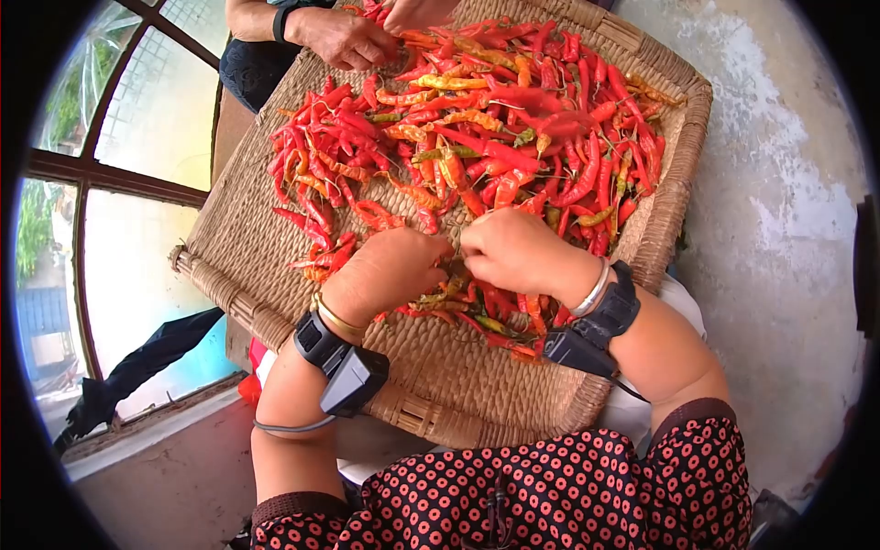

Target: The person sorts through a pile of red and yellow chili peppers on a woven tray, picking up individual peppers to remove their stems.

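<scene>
Peppers (493, 324) toward the near-right corner of the woven tray (426, 365) could spill if the right wrist device (579, 355) drags them. Beyond, left hand (396, 266) and right hand (518, 254) sit close, fingers drawn narrow, any hold hidden; crowding might cause a fumble.

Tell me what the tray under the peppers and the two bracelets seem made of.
The tray looks like plaited straw or cane, matte, judging by its ribbed weave. The left bracelet seems polished gold-toned metal, the right bracelet polished silvery metal, from their shine.
</scene>
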Action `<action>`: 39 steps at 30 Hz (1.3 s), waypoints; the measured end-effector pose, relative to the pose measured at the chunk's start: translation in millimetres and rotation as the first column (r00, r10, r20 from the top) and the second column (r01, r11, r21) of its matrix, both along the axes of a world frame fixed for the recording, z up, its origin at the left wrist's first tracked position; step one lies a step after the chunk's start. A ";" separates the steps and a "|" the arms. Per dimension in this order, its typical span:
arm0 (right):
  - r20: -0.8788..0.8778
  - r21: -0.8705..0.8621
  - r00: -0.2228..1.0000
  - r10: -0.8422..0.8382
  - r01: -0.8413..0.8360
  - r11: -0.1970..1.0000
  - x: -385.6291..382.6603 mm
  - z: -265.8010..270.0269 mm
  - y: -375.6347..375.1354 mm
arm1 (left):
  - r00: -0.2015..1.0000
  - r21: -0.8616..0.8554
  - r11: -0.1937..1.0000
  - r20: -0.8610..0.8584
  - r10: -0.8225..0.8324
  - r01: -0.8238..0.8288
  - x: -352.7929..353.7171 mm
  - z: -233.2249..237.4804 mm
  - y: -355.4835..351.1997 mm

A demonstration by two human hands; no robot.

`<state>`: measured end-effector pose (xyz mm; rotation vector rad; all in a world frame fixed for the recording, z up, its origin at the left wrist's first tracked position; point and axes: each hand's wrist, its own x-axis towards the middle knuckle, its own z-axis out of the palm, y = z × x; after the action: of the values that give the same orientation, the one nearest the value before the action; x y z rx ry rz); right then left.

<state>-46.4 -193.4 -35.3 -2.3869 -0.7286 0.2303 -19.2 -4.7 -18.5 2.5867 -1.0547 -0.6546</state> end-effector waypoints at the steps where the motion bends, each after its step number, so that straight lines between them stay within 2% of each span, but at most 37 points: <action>1: 0.001 0.000 1.000 0.002 -0.002 1.000 1.9 4.3 -0.2 | 0.999 -0.077 0.997 -0.037 -0.021 0.018 -0.8 3.1 -0.3; 2: -0.070 0.126 0.992 -0.106 0.115 0.985 3.5 11.5 -0.8 | 0.996 -0.155 0.987 -0.073 -0.045 0.033 -1.9 6.5 -0.9; 3: -0.154 0.240 0.967 -0.205 0.238 0.941 4.6 18.2 -1.5 | 0.996 -0.157 0.987 -0.073 -0.045 0.033 -2.5 11.1 -2.9; 4: -0.154 0.239 0.967 -0.205 0.238 0.942 5.2 23.5 -1.9 | 0.981 -0.300 0.952 -0.193 0.001 -0.060 -2.6 16.7 -5.4; 5: -0.378 0.381 0.900 -0.216 0.364 0.850 5.5 28.2 -2.3 | 0.949 -0.424 0.890 -0.314 0.027 -0.166 -2.5 19.2 -7.1; 6: -0.582 0.474 0.795 -0.172 0.504 0.722 5.6 31.0 -2.1 | 0.949 -0.424 0.890 -0.314 0.028 -0.167 -2.0 17.1 -7.3; 7: -0.583 0.473 0.795 -0.170 0.502 0.724 5.8 32.4 -1.3 | 0.854 -0.433 0.838 -0.516 0.071 -0.331 -1.1 12.9 -7.1; 8: -0.611 0.534 0.778 -0.146 0.542 0.649 5.9 33.5 -0.8 | 0.715 -0.402 0.774 -0.694 0.091 -0.488 0.2 10.7 -6.8; 10: -0.659 0.628 0.747 -0.091 0.613 0.479 6.2 34.0 -0.8 | 0.685 -0.407 0.775 -0.728 0.044 -0.483 5.6 22.5 -2.2; 12: -0.650 0.601 0.749 -0.129 0.611 0.514 9.7 25.7 -3.8 | 0.645 -0.404 0.583 -0.708 0.289 -0.705 14.9 25.5 4.9; 13: -0.497 0.509 0.847 -0.189 0.461 0.727 10.8 18.8 -4.8 | 0.634 -0.521 0.397 -0.733 0.246 -0.756 23.4 22.2 7.4; 14: -0.323 0.346 0.926 -0.193 0.306 0.887 10.9 11.6 -5.1 | 0.632 -0.603 0.188 -0.749 0.198 -0.775 29.7 19.2 8.7; 15: 0.009 0.277 0.996 -0.084 0.079 0.958 9.0 5.3 -4.3 | 0.566 -0.575 0.051 -0.781 0.264 -0.817 29.4 32.1 0.9; 16: 0.047 0.195 0.999 -0.011 0.001 0.981 4.3 1.6 -1.2 | 0.568 -0.577 0.050 -0.780 0.264 -0.815 30.4 31.6 2.5; 18: 0.048 0.045 0.995 0.088 -0.091 0.995 -4.4 0.9 2.9 | 0.667 -0.461 0.489 -0.592 0.452 -0.741 32.4 24.7 7.5; 19: 0.049 0.045 0.995 0.089 -0.092 0.995 -7.1 0.8 4.9 | 0.730 -0.421 0.624 -0.559 0.394 -0.659 27.4 16.4 7.1; 21: -0.001 -0.142 0.979 0.206 -0.204 0.969 -10.9 0.6 8.4 | 0.937 -0.342 0.887 -0.265 0.226 -0.311 14.3 11.2 3.9; 22: 0.001 -0.143 0.979 0.203 -0.201 0.969 -13.2 -1.3 9.7 | 0.991 -0.263 0.958 -0.096 0.094 -0.116 7.8 10.7 1.2; 23: 0.054 -0.197 0.979 0.196 -0.182 0.963 -15.7 -4.1 11.2 | 0.991 -0.264 0.958 -0.094 0.091 -0.113 5.1 9.2 -0.5; 25: 0.154 -0.267 0.970 0.188 -0.142 0.953 -19.6 -5.3 13.9 | 0.998 -0.018 0.997 0.003 0.070 -0.070 1.5 5.7 -2.5; 29: 0.120 -0.332 0.982 0.145 -0.098 0.938 -16.5 -16.1 17.9 | 0.998 -0.031 0.998 -0.014 0.055 -0.056 2.5 11.8 1.0; 31: 0.134 -0.152 0.982 0.134 -0.113 0.982 -9.3 -4.8 11.1 | 0.994 -0.190 0.977 -0.082 0.078 -0.093 1.9 12.8 2.6; 32: 0.137 -0.151 0.982 0.132 -0.111 0.982 -8.2 0.9 9.9 | 0.994 -0.189 0.978 -0.078 0.077 -0.090 1.1 17.6 2.7; 34: 0.180 -0.116 0.983 0.045 -0.024 0.993 -5.6 9.9 7.4 | 0.939 -0.281 0.937 -0.327 0.108 -0.205 0.2 30.8 1.9; 35: 0.217 -0.096 0.976 0.034 -0.013 0.995 -5.2 8.9 6.3 | 0.940 -0.283 0.937 -0.324 0.107 -0.204 1.1 30.6 2.1; 37: 0.215 -0.044 0.976 0.024 -0.015 0.999 -5.1 14.6 5.3 | 0.983 -0.212 0.976 -0.185 0.019 -0.059 1.9 28.9 3.2; 39: 0.218 0.005 0.976 0.017 -0.019 1.000 -2.2 21.3 3.7 | 0.984 -0.202 0.978 -0.179 0.021 -0.058 3.7 30.3 4.5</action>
<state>-48.6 -189.7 -14.0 -2.4236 -0.8493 -0.0289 -15.5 -0.3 11.8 2.3194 -0.9578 -0.7095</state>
